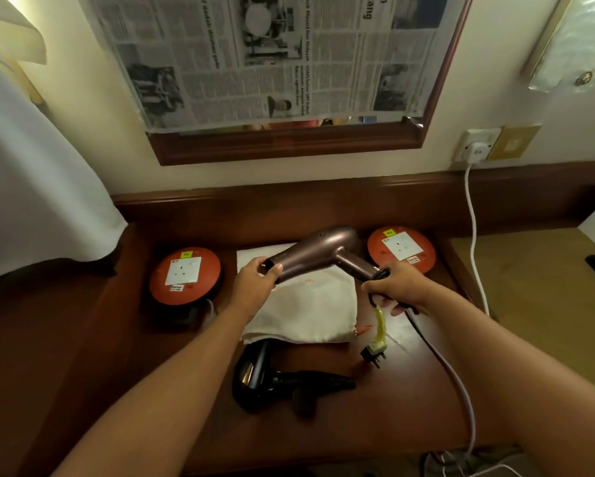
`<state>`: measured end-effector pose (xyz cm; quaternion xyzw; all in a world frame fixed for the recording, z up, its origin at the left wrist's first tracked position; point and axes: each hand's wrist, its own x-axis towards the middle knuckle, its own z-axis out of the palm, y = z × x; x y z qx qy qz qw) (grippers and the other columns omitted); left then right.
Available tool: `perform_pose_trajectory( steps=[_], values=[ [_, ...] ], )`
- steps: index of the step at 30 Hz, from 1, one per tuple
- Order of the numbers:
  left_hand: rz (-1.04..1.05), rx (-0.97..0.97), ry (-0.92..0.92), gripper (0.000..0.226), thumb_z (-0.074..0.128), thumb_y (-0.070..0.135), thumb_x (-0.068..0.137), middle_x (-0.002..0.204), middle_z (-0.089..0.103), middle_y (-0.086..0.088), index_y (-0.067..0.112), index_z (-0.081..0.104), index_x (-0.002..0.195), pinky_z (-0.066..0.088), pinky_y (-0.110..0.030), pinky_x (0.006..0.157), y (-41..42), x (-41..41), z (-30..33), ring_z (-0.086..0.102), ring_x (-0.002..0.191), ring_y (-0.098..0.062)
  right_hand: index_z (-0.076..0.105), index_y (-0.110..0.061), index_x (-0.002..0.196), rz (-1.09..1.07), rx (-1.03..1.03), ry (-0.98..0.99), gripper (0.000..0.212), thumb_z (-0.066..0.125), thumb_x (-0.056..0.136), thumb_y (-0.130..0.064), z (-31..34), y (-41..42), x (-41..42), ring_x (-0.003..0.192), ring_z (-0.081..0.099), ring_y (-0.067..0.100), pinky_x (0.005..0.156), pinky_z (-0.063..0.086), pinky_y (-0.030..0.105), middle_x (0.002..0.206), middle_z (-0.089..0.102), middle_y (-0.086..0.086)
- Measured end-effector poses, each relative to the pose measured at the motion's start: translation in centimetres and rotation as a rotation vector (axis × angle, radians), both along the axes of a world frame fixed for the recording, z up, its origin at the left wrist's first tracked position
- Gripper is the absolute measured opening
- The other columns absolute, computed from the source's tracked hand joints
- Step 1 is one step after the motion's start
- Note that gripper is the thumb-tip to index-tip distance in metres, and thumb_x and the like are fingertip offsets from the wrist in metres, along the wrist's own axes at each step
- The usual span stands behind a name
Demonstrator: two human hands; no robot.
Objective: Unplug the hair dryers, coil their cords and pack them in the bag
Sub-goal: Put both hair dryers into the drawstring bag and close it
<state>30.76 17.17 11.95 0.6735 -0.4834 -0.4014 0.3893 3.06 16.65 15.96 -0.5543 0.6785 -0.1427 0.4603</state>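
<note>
Left hand (pixel 254 277) pinches the nozzle end of the bronze hair dryer (pixel 318 251), held just above the cloth bag (pixel 310 311). Barrel's long axis runs left-right, nozzle pointing left. Right hand (pixel 397 282) grips the handle plus coiled cord; plug (pixel 373 354) dangles below. Bag mouth looks nearer the camera, so the left hand likely leads.

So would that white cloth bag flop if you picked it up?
Probably. The bag lies flat and creased on the desk, so it looks thin, limp and light. A push would likely bunch it up, not slide it whole.
</note>
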Motion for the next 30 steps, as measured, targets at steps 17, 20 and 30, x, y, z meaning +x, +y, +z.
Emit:
perform_pose_trajectory(
  steps=[17, 20, 30],
  values=[
    [-0.043, 0.245, 0.293, 0.030, 0.059, 0.006, 0.093, 0.123, 0.046, -0.020, 0.003, 0.048, 0.120, 0.060, -0.031, 0.072, -0.8, 3.6, -5.9, 0.056, 0.108, -0.033, 0.061, -0.006, 0.095, -0.138, 0.131, -0.129, 0.030, 0.077, 0.077, -0.024, -6.7, 4.2, 3.9, 0.061, 0.062, 0.026, 0.053, 0.056, 0.039, 0.075, 0.065, 0.017],
    [-0.007, 0.377, 0.417, 0.026, 0.063, 0.012, 0.092, 0.116, 0.049, -0.020, 0.008, 0.044, 0.109, 0.059, -0.037, 0.071, -0.9, 3.5, -6.9, 0.062, 0.091, -0.031, 0.058, -0.004, 0.091, -0.084, 0.146, -0.103, 0.024, 0.074, 0.081, -0.019, -7.4, 3.2, 3.6, 0.054, 0.055, 0.024, 0.041, 0.044, 0.024, 0.068, 0.060, 0.014],
    [0.056, 0.422, 0.481, 0.016, 0.062, 0.023, 0.093, 0.084, 0.059, -0.012, 0.007, 0.059, 0.096, 0.044, -0.022, 0.044, -2.8, 2.2, -8.3, 0.055, 0.059, -0.020, 0.054, -0.004, 0.110, -0.024, 0.351, -0.341, 0.037, 0.073, 0.083, -0.020, -8.5, -1.8, 0.8, 0.058, 0.062, 0.019, 0.043, 0.047, 0.022, 0.085, 0.061, 0.019]
  ],
)
